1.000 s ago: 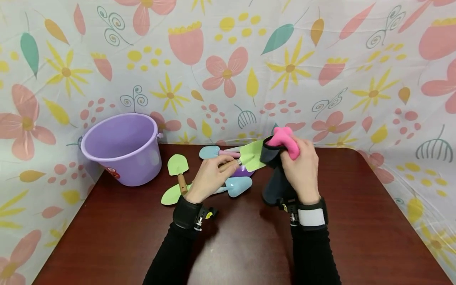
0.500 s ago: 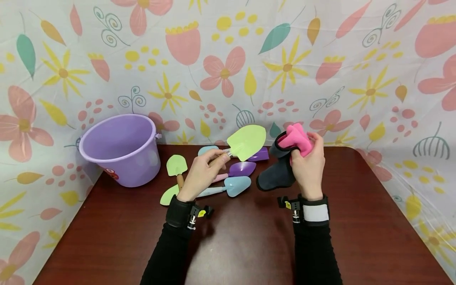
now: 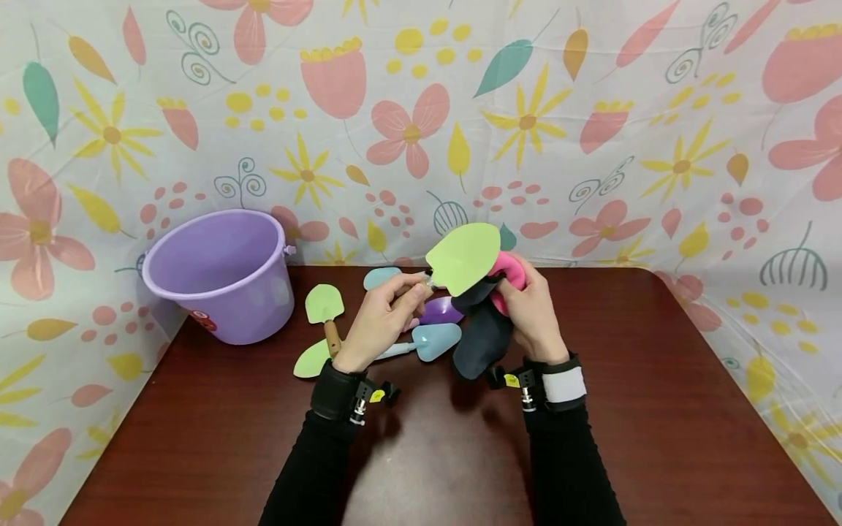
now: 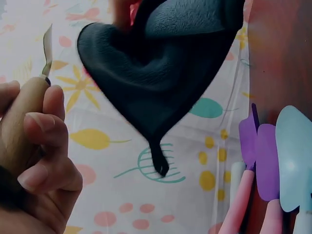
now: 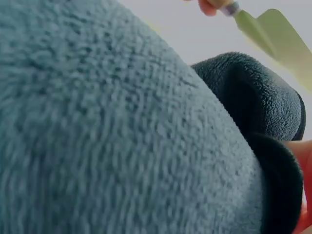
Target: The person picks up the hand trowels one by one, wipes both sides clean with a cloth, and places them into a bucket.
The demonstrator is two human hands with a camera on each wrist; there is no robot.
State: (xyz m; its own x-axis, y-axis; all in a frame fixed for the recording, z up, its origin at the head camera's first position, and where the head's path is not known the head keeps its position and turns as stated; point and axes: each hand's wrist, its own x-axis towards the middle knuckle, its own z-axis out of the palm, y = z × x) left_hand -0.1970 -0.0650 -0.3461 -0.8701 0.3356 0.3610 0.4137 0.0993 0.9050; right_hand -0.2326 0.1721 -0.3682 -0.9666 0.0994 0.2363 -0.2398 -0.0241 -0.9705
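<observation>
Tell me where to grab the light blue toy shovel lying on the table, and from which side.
Grip the light blue toy shovel by its pale handle, coming from above at the near side. The handle points toward the left hand, while its scoop is wide and sits beside the purple scoop.

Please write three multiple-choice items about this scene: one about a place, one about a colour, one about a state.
1. Where does the round purple plastic bucket stand?
A. left rear of the table
B. right front
C. on the floor

2. What colour is the blade of the wooden-handled toy trowel in the left hand?
A. blue
B. light green
C. red

3. What does the right hand do?
A. lies flat
B. grips the dark grey fleece cloth with pink lining
C. holds the bucket

A: it stands left of both hands. B: the raised blade is green. B: its fingers curl round the cloth.
</observation>
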